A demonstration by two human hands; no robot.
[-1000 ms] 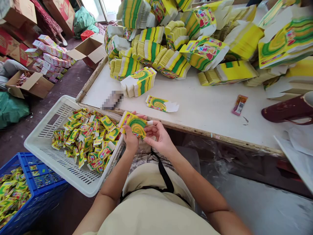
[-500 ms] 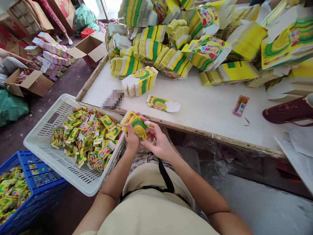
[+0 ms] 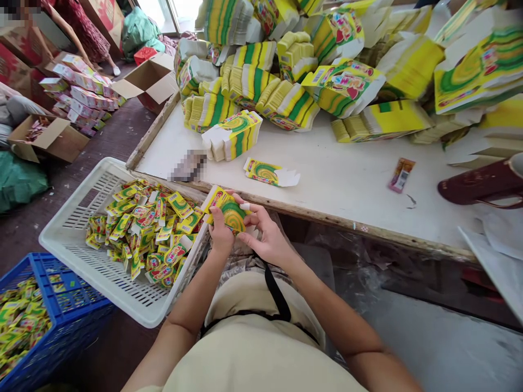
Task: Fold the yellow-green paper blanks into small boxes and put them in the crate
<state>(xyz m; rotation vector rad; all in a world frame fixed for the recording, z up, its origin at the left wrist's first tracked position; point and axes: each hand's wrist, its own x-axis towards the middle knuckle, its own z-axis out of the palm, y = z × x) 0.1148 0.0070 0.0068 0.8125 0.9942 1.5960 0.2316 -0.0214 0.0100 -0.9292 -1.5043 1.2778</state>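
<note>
A small yellow carton [image 3: 229, 211] with a green swirl print is held between my hands, just off the table's front edge. My left hand [image 3: 220, 231] grips its left side, thumb across the printed face. Around its right end curl the fingers of my right hand [image 3: 263, 231], one fingertip wrapped in white. Left of my hands, a white plastic basket [image 3: 147, 310] holds many small cartons [image 3: 143, 228] of the same print. On the table [image 3: 322, 201] beyond my hands lies a flat carton [image 3: 269, 172] with white flaps, and behind it a stack of flat cartons [image 3: 232, 135].
Piled carton stacks [image 3: 286, 92] cover the table's back. A dark red mug [image 3: 480, 182] and a small packet [image 3: 401, 175] are on the right. A blue crate [image 3: 61, 294] stands lower left. People work near pink boxes [image 3: 84, 95] and an open cardboard box [image 3: 149, 81].
My hands and the carton between them stay almost in place. At the upper left, a person in a red patterned garment has bent lower, with arms reaching toward the pink boxes.
</note>
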